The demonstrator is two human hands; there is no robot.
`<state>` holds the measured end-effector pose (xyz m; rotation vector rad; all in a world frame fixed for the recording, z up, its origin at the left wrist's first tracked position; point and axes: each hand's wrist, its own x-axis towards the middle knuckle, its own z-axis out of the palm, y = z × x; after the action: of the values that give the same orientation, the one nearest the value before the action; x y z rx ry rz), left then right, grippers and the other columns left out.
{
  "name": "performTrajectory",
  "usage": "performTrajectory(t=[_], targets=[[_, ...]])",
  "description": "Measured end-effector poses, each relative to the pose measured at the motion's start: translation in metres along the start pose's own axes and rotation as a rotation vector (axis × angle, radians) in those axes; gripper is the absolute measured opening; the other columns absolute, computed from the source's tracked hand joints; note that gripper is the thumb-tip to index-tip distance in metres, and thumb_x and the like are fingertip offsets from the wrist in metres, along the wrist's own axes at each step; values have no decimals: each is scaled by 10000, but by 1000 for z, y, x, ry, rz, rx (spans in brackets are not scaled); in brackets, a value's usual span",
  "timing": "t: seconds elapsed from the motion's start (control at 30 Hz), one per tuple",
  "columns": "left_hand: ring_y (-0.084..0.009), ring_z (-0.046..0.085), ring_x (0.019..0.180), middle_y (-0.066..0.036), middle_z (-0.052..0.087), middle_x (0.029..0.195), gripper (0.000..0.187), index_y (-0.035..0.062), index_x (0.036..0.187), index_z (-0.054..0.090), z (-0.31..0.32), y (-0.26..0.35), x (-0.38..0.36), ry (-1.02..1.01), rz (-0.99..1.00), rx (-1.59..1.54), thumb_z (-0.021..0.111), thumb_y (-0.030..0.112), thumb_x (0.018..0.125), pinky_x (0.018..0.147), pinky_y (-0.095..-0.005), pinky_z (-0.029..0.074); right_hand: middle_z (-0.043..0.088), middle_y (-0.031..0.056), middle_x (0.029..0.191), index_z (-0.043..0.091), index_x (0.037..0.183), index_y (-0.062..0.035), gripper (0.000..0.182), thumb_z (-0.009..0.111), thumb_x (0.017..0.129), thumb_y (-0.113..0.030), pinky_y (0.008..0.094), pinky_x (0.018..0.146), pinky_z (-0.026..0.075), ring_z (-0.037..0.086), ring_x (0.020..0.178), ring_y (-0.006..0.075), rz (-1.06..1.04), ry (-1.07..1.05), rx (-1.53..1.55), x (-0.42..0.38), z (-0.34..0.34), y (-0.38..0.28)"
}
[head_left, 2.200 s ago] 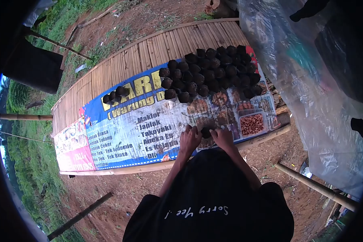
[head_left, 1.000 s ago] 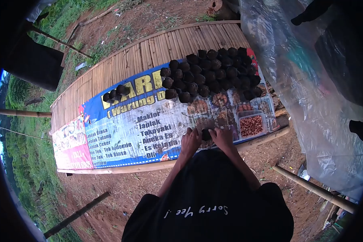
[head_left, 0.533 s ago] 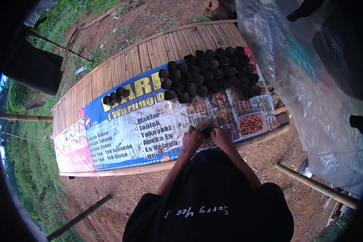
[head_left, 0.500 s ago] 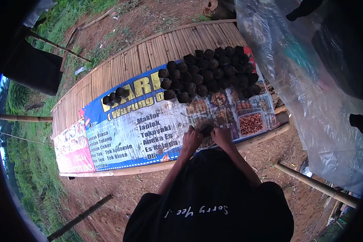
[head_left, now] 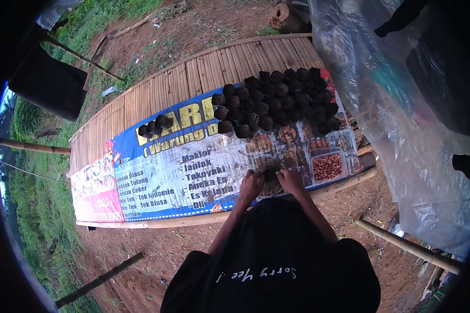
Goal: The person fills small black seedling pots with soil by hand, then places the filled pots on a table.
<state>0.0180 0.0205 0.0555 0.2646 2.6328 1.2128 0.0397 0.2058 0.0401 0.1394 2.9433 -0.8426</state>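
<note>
My left hand and my right hand hold a small black bag between them, near the front edge of the banner-covered table. The fingers of both hands are closed on its sides. Beyond them stand rows of dark, soil-filled bags, packed close together. Right of my right hand is a clear plastic tub of reddish-brown seeds. Farther left, several more black bags stand apart on the banner.
Bamboo slats form the table's far side. Clear plastic sheeting hangs along the right. A bamboo pole juts in at the lower right, and a dark pole lies at the lower left. A cut log rests behind the table.
The camera view has shifted slightly, so the table appears a little lower. Both hands remain at the small black bag, with a slight change in finger position.
</note>
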Motion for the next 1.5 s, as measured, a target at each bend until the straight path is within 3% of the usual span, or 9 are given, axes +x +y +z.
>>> performTrajectory(t=[0.17, 0.23, 0.27, 0.33, 0.77, 0.83, 0.97, 1.23, 1.5], targets=[[-435, 592, 923, -244, 589, 993, 244, 18, 1100, 529, 7, -25, -1, 10, -51, -124, 536, 165, 905, 772, -485, 480, 652, 193, 813, 580, 1005, -39, 321, 614, 858, -322, 468, 825, 461, 626, 848, 393, 195, -124, 131, -7, -9, 6], [-445, 583, 948, -243, 592, 1028, 307, 35, 1172, 493, 17, -39, -2, -63, -9, -90, 542, 135, 885, 779, -488, 482, 624, 208, 1040, 458, 1234, -53, 525, 700, 798, -216, 442, 861, 475, 593, 1009, 388, -55, 9, 166, -9, 15, 23], [-449, 578, 951, -257, 585, 1042, 299, 29, 1177, 485, 18, -35, 0, -58, 67, -102, 514, 135, 899, 792, -501, 479, 624, 208, 1040, 458, 1234, -53, 525, 700, 798, -216, 442, 861, 475, 593, 1009, 388, -63, 13, 163, -9, 19, 25], [-444, 574, 971, -267, 586, 1055, 362, 30, 1224, 469, 22, -32, 2, -59, 138, -115, 536, 123, 881, 825, -504, 477, 559, 199, 1199, 393, 1328, -66, 721, 772, 721, -150, 423, 914, 462, 544, 1121, 379, 19, -201, 306, -5, 18, 13], [-402, 589, 976, -206, 569, 1069, 485, 77, 1239, 519, -12, -57, -7, 0, -60, -232, 670, 76, 778, 817, -457, 504, 622, 181, 1099, 515, 1239, -78, 679, 829, 659, -238, 428, 885, 467, 578, 1062, 362, -146, -54, 269, 18, 26, -49], [-274, 644, 718, -169, 568, 1034, 511, 87, 1265, 505, -28, -66, -8, 127, 11, -101, 665, 18, 785, 682, -393, 525, 636, 182, 1069, 499, 1254, -77, 706, 833, 654, -240, 444, 843, 478, 601, 1001, 380, -155, -123, 166, 27, 27, -72], [-257, 645, 684, -160, 571, 1047, 500, 72, 1254, 516, -59, -92, -8, 210, -19, -191, 671, 11, 782, 661, -368, 530, 644, 197, 1030, 490, 1232, -64, 684, 828, 663, -234, 450, 795, 491, 624, 955, 381, -48, -252, 203, 46, 52, -108], [-335, 623, 857, -171, 595, 1045, 480, 74, 1222, 555, -125, -143, 12, 283, -112, -117, 689, 39, 763, 727, -401, 512, 672, 211, 906, 470, 1176, -45, 585, 794, 717, -209, 418, 729, 523, 660, 886, 367, -212, -253, 414, 96, 112, -166], [-383, 592, 979, -182, 602, 1060, 497, 86, 1217, 569, -186, -182, 64, 313, -172, -126, 680, 36, 736, 828, -439, 494, 662, 218, 967, 401, 1279, -12, 745, 799, 716, -295, 408, 764, 522, 652, 938, 351, -206, -276, 391, 165, 152, -223]])
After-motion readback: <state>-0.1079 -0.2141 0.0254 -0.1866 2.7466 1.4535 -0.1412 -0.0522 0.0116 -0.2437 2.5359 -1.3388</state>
